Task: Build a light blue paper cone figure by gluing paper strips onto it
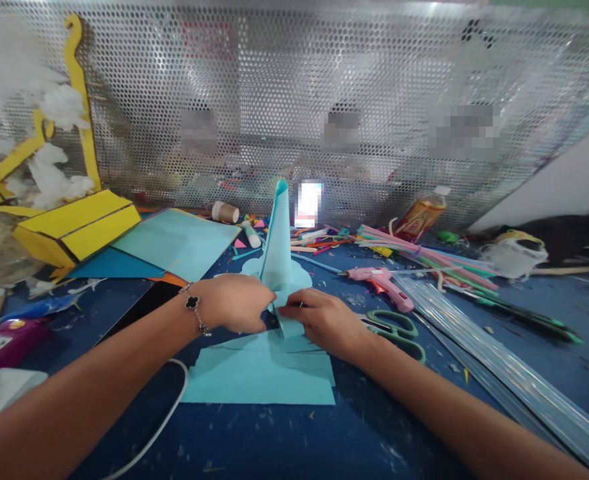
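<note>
A light blue paper cone (277, 243) stands upright on a scalloped blue paper base (300, 275). Just in front of it, my left hand (237, 303) has its fingers closed at the near left side of a small curled blue paper piece (290, 325). My right hand (327, 320) pinches that same piece from the right. Flat light blue paper sheets (259, 380) lie stacked below both hands, nearest to me.
Green-handled scissors (399, 330) and a pink glue gun (381, 283) lie right. Clear plastic strips (484, 360) extend toward the right front. A black phone (141, 310) and white cable (167, 427) are left. A yellow box (79, 230) stands farther left.
</note>
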Action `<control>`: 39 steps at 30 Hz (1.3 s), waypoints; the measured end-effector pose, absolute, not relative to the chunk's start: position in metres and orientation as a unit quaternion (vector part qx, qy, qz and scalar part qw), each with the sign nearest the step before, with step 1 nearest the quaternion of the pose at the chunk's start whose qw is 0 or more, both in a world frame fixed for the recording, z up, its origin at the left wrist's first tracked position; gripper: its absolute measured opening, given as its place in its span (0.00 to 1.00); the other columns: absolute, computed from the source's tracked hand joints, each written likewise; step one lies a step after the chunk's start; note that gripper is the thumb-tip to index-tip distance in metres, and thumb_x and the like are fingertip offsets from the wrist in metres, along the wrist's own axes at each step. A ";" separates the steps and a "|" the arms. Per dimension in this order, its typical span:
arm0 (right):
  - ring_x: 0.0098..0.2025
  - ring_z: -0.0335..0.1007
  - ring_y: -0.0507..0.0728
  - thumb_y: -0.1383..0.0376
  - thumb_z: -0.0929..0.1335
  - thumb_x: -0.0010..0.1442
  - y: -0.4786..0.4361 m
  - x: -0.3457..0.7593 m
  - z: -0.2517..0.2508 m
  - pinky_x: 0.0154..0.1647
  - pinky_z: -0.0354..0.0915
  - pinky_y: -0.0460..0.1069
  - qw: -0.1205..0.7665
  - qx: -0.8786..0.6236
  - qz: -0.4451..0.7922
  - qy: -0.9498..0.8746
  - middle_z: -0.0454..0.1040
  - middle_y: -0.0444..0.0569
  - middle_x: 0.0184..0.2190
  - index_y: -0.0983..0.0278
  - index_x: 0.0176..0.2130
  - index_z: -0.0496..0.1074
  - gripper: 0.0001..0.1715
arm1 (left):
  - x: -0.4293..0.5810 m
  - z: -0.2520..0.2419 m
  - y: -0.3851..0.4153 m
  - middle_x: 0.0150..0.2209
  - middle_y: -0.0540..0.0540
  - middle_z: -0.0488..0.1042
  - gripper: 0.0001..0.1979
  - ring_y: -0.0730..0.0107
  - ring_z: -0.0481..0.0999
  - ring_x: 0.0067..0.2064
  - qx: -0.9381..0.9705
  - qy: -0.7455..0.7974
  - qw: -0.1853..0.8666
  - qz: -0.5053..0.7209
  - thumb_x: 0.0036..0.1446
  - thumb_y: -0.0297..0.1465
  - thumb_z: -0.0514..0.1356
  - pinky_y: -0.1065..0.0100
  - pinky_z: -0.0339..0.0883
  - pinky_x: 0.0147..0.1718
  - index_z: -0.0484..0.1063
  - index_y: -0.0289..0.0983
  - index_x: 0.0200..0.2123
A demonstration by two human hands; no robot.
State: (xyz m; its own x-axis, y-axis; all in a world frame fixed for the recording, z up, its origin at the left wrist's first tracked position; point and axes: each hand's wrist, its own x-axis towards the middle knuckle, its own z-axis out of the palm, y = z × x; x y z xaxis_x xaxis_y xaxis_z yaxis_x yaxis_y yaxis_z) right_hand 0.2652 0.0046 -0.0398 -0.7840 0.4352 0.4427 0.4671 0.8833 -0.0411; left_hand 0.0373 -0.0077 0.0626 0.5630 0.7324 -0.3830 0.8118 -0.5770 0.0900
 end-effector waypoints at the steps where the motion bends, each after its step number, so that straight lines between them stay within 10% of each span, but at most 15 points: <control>1: 0.44 0.76 0.55 0.81 0.62 0.59 0.005 0.265 -0.040 0.44 0.73 0.48 0.224 -0.239 -0.034 -0.944 0.80 0.48 0.46 0.59 0.51 0.81 0.30 | 0.038 0.062 -0.008 0.44 0.38 0.81 0.20 0.49 0.79 0.40 0.875 0.439 0.123 -0.163 0.58 0.37 0.62 0.60 0.70 0.34 0.77 0.39 0.53; 11: 0.55 0.73 0.62 0.80 0.62 0.52 0.004 0.266 -0.026 0.58 0.70 0.60 0.174 -0.216 0.008 -0.961 0.79 0.57 0.53 0.67 0.56 0.76 0.35 | 0.047 0.059 -0.023 0.41 0.37 0.82 0.16 0.49 0.81 0.39 0.877 0.451 0.053 -0.161 0.59 0.28 0.59 0.61 0.70 0.32 0.78 0.36 0.50; 39: 0.58 0.69 0.64 0.75 0.65 0.62 -0.013 0.260 -0.005 0.52 0.64 0.57 0.037 -0.303 -0.022 -0.952 0.74 0.53 0.61 0.62 0.61 0.72 0.30 | 0.053 0.052 -0.027 0.35 0.38 0.81 0.19 0.45 0.82 0.35 0.875 0.450 0.024 -0.180 0.56 0.25 0.61 0.59 0.71 0.28 0.76 0.36 0.51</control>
